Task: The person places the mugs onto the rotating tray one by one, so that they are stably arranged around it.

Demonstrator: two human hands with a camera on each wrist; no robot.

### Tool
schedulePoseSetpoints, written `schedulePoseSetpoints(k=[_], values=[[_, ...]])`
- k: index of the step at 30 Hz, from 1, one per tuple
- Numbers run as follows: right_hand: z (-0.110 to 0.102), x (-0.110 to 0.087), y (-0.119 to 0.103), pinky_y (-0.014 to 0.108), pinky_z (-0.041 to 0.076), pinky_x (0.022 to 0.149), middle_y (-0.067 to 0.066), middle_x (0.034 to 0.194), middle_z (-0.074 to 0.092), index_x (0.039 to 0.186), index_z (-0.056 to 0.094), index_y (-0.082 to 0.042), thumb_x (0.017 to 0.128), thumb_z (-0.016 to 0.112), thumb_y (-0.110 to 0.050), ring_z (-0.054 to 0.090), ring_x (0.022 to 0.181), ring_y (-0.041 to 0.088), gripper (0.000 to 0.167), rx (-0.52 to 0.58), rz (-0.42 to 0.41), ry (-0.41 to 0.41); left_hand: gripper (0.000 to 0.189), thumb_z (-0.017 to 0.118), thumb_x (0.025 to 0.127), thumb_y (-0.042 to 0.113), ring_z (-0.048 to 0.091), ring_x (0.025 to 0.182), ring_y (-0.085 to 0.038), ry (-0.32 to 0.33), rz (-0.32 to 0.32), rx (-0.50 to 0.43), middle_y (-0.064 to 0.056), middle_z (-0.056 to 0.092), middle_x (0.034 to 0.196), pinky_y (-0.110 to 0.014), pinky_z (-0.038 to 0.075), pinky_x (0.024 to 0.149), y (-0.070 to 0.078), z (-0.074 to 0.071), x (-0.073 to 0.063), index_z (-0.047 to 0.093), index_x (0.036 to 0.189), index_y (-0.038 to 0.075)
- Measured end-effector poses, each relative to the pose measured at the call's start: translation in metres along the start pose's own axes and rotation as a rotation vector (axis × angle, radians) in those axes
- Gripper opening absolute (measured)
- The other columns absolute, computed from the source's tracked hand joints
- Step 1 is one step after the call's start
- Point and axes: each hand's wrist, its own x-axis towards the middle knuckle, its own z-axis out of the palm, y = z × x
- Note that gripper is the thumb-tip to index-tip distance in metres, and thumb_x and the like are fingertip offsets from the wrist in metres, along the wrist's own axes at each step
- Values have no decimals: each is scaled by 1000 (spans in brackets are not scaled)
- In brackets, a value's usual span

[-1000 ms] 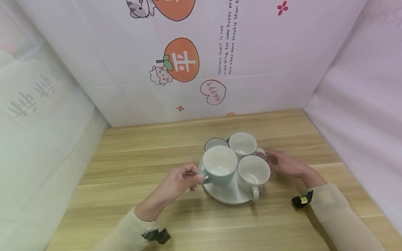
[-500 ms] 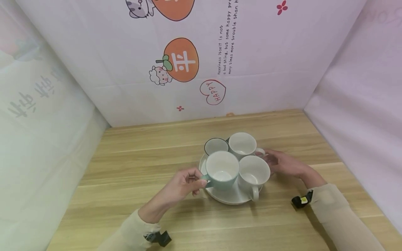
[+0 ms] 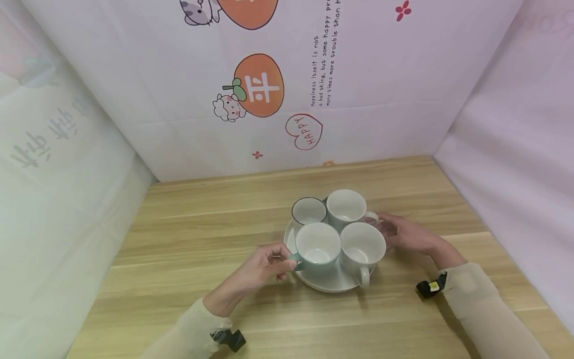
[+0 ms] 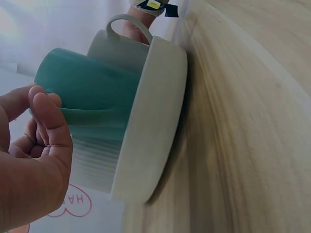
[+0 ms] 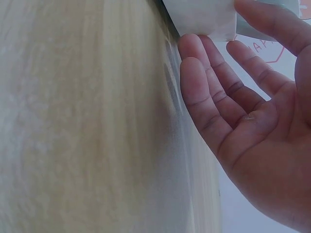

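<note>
My left hand (image 3: 264,267) pinches the handle of a teal mug (image 3: 320,267) with a white inside. This mug (image 4: 87,87) stands upright in a round white dish (image 4: 150,126), at its front left. Behind it is a smaller mug with a dark rim (image 3: 309,212). Two white mugs share the dish: one at the back (image 3: 346,205), another at the front right (image 3: 362,244) with its handle toward me. At the dish's right side, my right hand (image 3: 408,237) has its fingers (image 5: 197,82) loosely extended, fingertips at the outer wall and thumb near the rim.
The dish stands on a light wood table (image 3: 202,214). A printed white cloth (image 3: 179,89) rises along the back edge, and pale cloth hangs at the left (image 3: 54,199) and right (image 3: 529,124). Each wrist carries a small black camera (image 3: 428,288).
The left hand has lowered the teal mug into the dish, shifting slightly right and toward me. More of the dark-rimmed mug shows behind it. The right hand stays where it was.
</note>
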Motion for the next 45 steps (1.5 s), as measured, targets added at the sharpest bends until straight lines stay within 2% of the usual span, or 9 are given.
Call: schedulePoseSetpoints(k=[8, 15, 27, 34, 41, 45], values=[[1, -1, -2, 33, 60, 77, 21, 124, 65, 144, 47, -10, 88, 74, -14, 64, 111, 31, 62, -8, 15, 11, 24, 65, 96, 14, 55, 68, -7, -3, -13, -9, -5, 59, 86, -19, 51, 63, -11, -1, 4, 59, 98, -9], [1, -1, -3, 32, 59, 78, 20, 123, 66, 142, 48, -12, 88, 74, -15, 64, 112, 30, 61, -20, 19, 18, 22, 65, 96, 13, 55, 68, -7, -3, -26, -23, -2, 57, 84, -19, 51, 64, -18, -1, 8, 58, 98, -8], [0, -1, -4, 30, 58, 80, 17, 123, 67, 142, 50, -13, 87, 75, -16, 64, 112, 29, 60, -44, 20, 27, 20, 66, 95, 12, 56, 69, -9, 12, -58, -32, -2, 59, 86, -20, 52, 64, -17, 0, 10, 60, 98, -7], [0, -1, -6, 32, 59, 79, 19, 123, 66, 142, 49, -12, 87, 75, -15, 64, 111, 30, 60, -31, 34, 25, 22, 69, 93, 12, 61, 66, -8, -23, -60, 6, -11, 63, 87, -22, 56, 64, -16, -2, 9, 62, 97, -8], [-1, -2, -7, 33, 59, 78, 21, 122, 65, 142, 49, -10, 85, 75, -10, 65, 110, 30, 62, -15, 17, 21, 23, 71, 93, 15, 65, 68, -11, -44, -60, 46, -1, 64, 88, -26, 59, 68, -16, -5, 9, 65, 99, -6], [-2, -3, -7, 33, 60, 76, 24, 121, 65, 143, 47, -6, 85, 75, -8, 65, 109, 31, 64, -8, 2, 16, 20, 70, 94, 17, 69, 74, -19, -50, -25, 129, -4, 66, 92, -31, 62, 71, -16, -7, 8, 67, 100, -2]])
